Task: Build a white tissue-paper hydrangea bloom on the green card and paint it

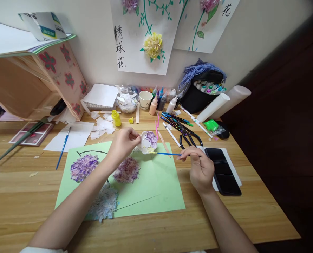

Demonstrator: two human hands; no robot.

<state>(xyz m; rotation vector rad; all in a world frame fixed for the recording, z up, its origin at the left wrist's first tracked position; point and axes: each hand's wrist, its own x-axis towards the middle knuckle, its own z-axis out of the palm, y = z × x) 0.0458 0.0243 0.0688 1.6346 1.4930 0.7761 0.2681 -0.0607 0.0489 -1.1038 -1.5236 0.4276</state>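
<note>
above the green sheet's [158, 186] top edge, the left hand [125, 140] pinches a palette [146, 143] by its rim — likely keeping the wells reachable; right of the sheet, the right hand [200, 165] pinches a blue brush [168, 154], yellow tip at the palette.

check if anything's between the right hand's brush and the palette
Nothing visible: the brush in the right hand reaches the lower edge of the palette, which the left hand holds. The stick lies beneath the brush, out of its way.
</note>
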